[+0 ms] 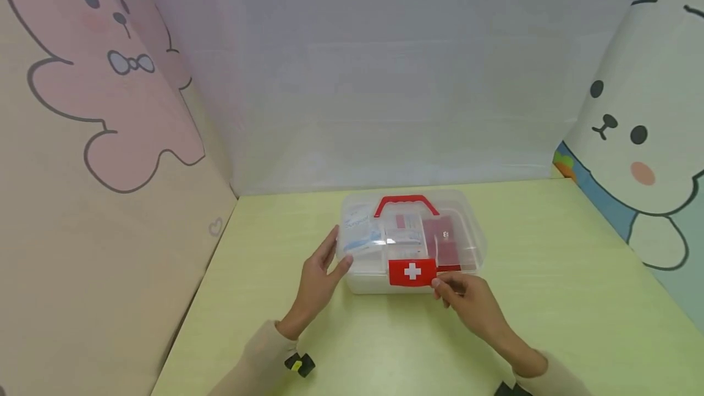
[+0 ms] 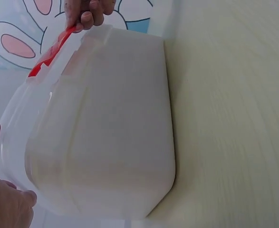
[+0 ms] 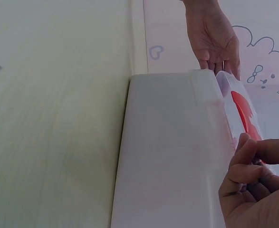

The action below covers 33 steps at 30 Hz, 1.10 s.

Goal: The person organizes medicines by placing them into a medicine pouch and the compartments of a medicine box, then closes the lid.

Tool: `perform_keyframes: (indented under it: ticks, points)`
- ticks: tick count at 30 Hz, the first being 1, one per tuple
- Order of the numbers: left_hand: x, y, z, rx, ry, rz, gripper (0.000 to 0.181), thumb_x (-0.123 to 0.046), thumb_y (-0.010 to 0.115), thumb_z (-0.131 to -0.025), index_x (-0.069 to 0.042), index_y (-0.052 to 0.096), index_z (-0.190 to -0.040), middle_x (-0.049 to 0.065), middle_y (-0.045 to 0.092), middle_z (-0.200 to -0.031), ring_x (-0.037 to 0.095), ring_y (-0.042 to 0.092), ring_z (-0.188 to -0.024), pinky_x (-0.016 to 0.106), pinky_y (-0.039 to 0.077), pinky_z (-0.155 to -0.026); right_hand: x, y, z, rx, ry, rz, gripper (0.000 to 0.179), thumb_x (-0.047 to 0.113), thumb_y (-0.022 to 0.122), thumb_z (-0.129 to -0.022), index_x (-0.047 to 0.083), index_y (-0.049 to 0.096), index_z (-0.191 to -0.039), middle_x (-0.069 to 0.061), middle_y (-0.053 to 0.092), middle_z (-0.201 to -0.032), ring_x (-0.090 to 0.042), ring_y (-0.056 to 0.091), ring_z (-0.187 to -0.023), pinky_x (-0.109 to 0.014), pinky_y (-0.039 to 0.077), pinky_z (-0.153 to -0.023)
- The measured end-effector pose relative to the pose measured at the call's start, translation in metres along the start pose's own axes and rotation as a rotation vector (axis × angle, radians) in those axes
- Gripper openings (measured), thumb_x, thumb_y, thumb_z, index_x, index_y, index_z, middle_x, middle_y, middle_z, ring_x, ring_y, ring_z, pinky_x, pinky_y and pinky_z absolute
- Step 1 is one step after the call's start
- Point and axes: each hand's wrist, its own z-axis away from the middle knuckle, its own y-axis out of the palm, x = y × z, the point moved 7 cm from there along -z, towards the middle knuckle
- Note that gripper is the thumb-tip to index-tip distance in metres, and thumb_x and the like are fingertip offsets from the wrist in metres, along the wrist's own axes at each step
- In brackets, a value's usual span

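A first-aid box with a clear lid and a white base stands on the table. My right hand pinches the right end of its red front latch, which bears a white cross. In the right wrist view, thumb and forefinger meet at the edge of the latch. My left hand touches the left end of the lid, thumb toward the front corner and the fingers extended along the side. A red carrying handle lies on top. Packets and a dark red item show through the lid.
The pale yellow-green table extends on both sides of the box. Behind it hangs a plain whitish sheet. Side walls carry a pink cartoon animal on the left and a white one on the right.
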Motion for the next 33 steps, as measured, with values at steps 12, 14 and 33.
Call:
perform_keyframes:
  ticks: [12, 14, 33]
  points:
    - [0.011, 0.003, 0.008, -0.020, -0.019, -0.031, 0.072, -0.031, 0.069, -0.092, -0.016, 0.033, -0.153, 0.003, 0.032, -0.160, 0.019, 0.033, -0.146, 0.026, 0.030, -0.114, -0.007, 0.006, 0.003, 0.007, -0.009, -0.035, 0.020, 0.019, 0.065, -0.095, 0.001, 0.071, -0.100, -0.007, 0.068, -0.078, -0.009, 0.056, -0.063, -0.020, 0.046, -0.056]
    - [0.012, 0.003, 0.009, -0.024, -0.023, -0.042, 0.072, -0.032, 0.069, -0.092, -0.017, 0.034, -0.153, 0.002, 0.032, -0.160, 0.020, 0.034, -0.146, 0.027, 0.031, -0.114, -0.009, 0.007, 0.003, 0.009, -0.016, -0.033, 0.019, 0.018, 0.065, -0.094, 0.001, 0.071, -0.099, -0.008, 0.068, -0.079, -0.009, 0.057, -0.063, -0.020, 0.046, -0.057]
    - [0.014, 0.003, 0.013, -0.019, -0.024, -0.060, 0.076, -0.029, 0.073, -0.089, -0.019, 0.034, -0.153, 0.001, 0.032, -0.160, 0.026, 0.036, -0.145, 0.030, 0.033, -0.113, 0.033, -0.065, 0.013, -0.420, -0.483, 0.243, 0.017, 0.000, 0.077, -0.078, 0.011, 0.070, -0.089, 0.001, 0.067, -0.081, -0.003, 0.054, -0.072, -0.014, 0.041, -0.059]
